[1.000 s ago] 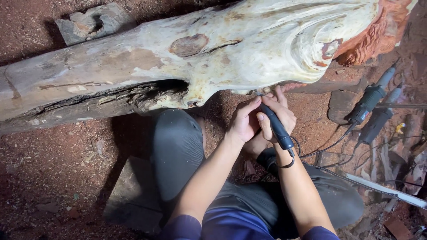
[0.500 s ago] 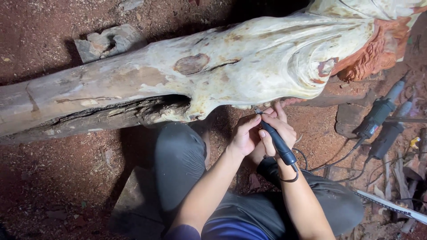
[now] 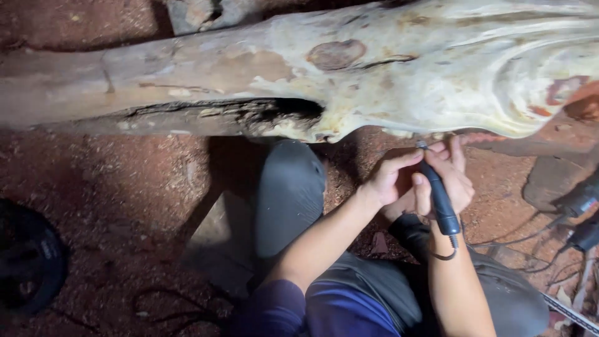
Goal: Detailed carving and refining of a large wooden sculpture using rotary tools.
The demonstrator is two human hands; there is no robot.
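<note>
While both hands wrap the dark rotary tool (image 3: pixel 438 198) right of centre, left hand (image 3: pixel 388 181) steadying, right hand (image 3: pixel 450 181) gripping: keep tip light under the pale log (image 3: pixel 374 81).

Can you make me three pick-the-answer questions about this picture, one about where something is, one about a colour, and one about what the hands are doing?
1. Where is the tool's tip?
A. Under the log
B. On top of the log
C. On the ground

2. What colour is the tool?
A. Yellow
B. Dark blue-black
C. White

3. How are the hands?
A. Both empty
B. One on the tool, one on the ground
C. Both on the tool

Answers:
1. A, the tool points up to the underside of the log.
2. B, its handle looks dark blue-black.
3. C, the right hand wraps the handle and the left hand steadies it near the tip.
</note>
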